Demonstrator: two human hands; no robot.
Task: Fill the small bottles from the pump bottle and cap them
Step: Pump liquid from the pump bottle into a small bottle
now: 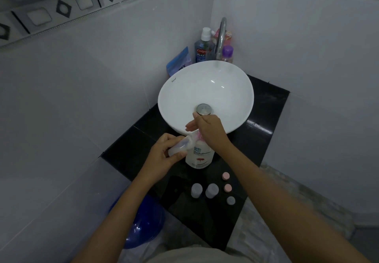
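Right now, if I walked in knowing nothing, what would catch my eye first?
The big white basin on the black counter, wedged into a tiled corner. In front of it, the left hand tilts a small clear bottle toward the pump bottle, whose top the right hand presses. Nearer the person, two small bottles and three loose caps sit on the counter.
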